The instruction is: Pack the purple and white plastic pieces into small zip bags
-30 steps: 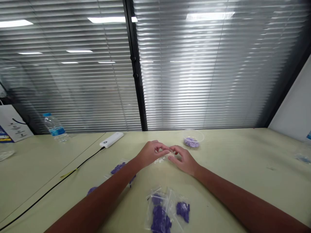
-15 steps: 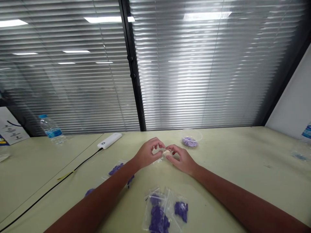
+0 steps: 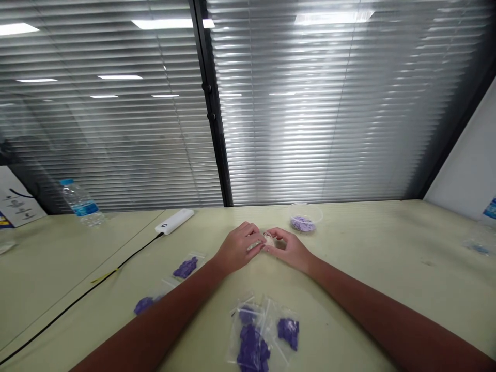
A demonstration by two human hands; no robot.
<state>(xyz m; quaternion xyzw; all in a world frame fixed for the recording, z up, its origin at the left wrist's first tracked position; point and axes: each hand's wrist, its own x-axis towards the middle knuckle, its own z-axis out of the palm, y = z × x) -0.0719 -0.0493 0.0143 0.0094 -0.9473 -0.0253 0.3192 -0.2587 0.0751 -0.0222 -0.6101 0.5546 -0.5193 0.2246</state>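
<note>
My right hand (image 3: 291, 250) pinches a small whitish object (image 3: 268, 239) between thumb and fingers, just above the table. The object's exact kind is too small and too covered to tell. Against its left side, my left hand (image 3: 238, 249) has thumb and fingertips drawn together. What lies between those left fingertips is hidden. Beyond the right hand stands a round clear plastic tub (image 3: 306, 211) with light purple pieces (image 3: 303, 223) in it.
Clear zip bags with dark purple pieces lie near the front (image 3: 251, 343), (image 3: 288, 333) and by my left forearm (image 3: 186, 267). A white power bank (image 3: 175, 221) trails a black cable (image 3: 89, 297). Water bottles stand left (image 3: 83, 205) and right (image 3: 484, 227), before window blinds (image 3: 310, 129).
My left hand has moved in toward the whitish object, and its fingers have closed together. The right hand still holds the object. The view has tilted slightly.
</note>
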